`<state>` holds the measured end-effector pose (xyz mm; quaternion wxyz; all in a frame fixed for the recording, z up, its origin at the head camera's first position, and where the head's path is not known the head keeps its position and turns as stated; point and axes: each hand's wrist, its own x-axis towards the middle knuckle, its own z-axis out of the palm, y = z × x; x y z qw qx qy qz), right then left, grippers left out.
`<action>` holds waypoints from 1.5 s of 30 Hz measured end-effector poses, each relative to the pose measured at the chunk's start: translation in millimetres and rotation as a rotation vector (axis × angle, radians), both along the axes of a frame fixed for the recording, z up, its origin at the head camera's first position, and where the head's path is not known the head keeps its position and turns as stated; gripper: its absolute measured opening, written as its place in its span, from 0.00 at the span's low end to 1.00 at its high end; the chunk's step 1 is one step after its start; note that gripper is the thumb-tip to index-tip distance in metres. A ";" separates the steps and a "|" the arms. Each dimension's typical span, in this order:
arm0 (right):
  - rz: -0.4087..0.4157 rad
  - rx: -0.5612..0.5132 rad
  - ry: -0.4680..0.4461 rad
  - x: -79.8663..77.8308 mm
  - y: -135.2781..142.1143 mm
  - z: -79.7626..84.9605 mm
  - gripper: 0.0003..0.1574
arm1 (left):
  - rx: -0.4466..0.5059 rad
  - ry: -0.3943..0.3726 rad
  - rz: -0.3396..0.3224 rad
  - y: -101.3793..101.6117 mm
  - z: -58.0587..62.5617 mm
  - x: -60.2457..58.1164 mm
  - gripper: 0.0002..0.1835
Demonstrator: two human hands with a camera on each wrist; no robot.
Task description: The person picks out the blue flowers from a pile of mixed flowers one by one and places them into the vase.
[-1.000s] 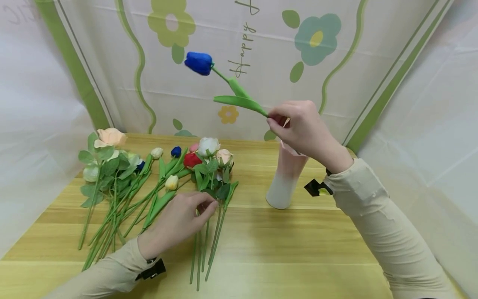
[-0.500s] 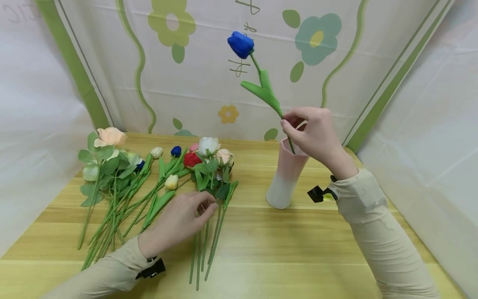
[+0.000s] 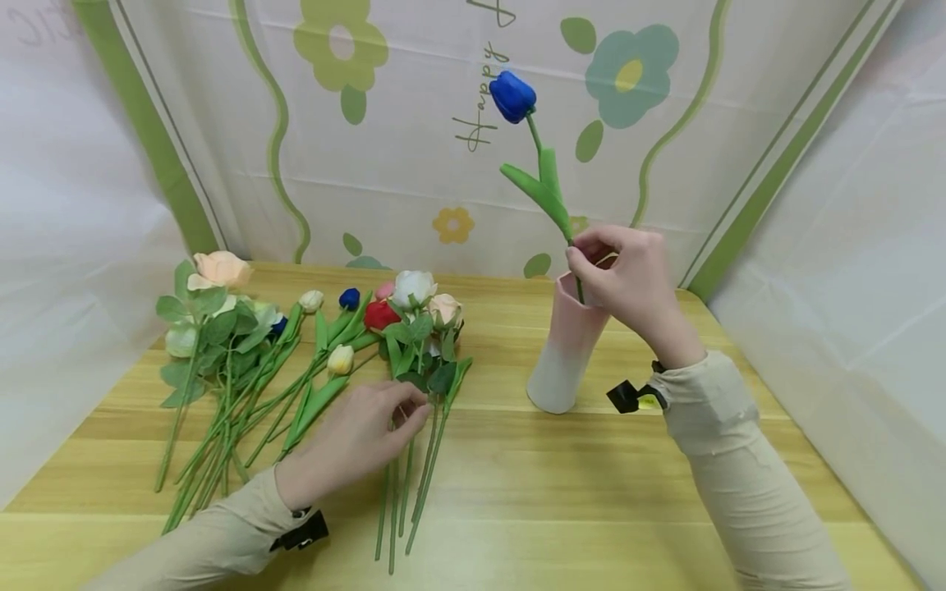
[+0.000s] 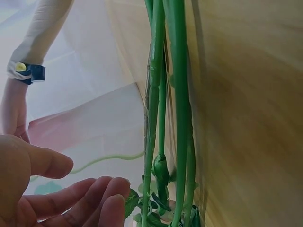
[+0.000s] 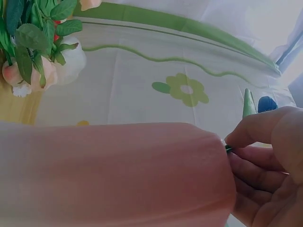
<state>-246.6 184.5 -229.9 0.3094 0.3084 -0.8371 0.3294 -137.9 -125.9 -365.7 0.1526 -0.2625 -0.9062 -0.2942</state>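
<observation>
Right hand (image 3: 624, 275): thumb and fingertips pinched on the stem of a blue tulip (image 3: 554, 199), right at the mouth of the pink-and-white vase (image 3: 565, 349). Lower stem is inside the mouth, its end hidden by the wall. Bloom up, leaning left. Left hand (image 3: 355, 443): fingers loosely bent, thumb apart from them, nothing held, beside the stems of the middle bundle (image 3: 420, 330); can't tell if a fingertip brushes a leaf. Hands well apart.

Vase stands on the wooden table (image 3: 591, 509), toward the far right corner. Middle bundle (red, white, pink, peach blooms) has heads toward the far edge, stems toward the near side. Loose white-yellow tulip (image 3: 341, 359) just left of it. Bigger flower pile (image 3: 222, 353) along the left edge, peach rose (image 3: 220, 271) near the far left corner. Printed backdrop (image 3: 414, 189) behind the far edge.

Step, my read: inserting the tulip, stem entered but not let down. Next move likely calls for tilting it more upright, lowering it without knocking the rim, then letting go; left hand looks well placed for another stem
</observation>
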 end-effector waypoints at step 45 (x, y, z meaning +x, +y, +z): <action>-0.158 -0.252 -0.058 4.8 13.8 -54.5 0.09 | -0.018 -0.015 0.000 0.7 -0.3 0.9 0.03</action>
